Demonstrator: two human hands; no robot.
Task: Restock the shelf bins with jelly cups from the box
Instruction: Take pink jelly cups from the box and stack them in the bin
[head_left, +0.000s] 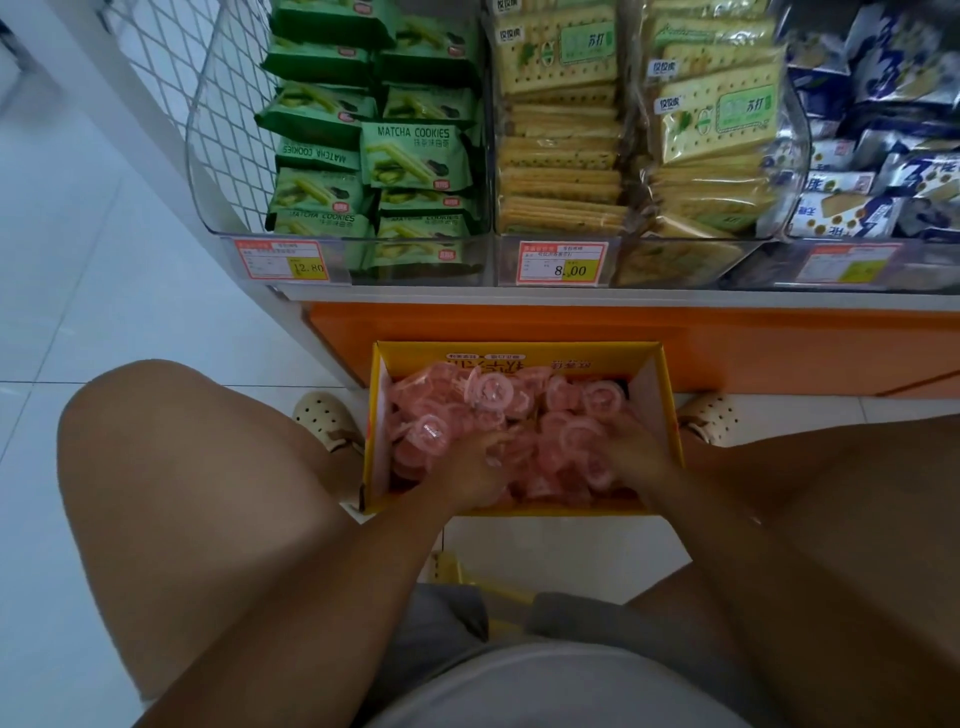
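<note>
The left hand and right hand rested inside the open yellow cardboard box, with small round pink plastic jelly cups heaped beneath and beyond them. Whether either gripped any could not be told.

Camera layout: 1 head-worn wide-angle view.
It faces forward and steeply down; the box lies close, just below centre, and the shelf bins span the frame's top.
</note>
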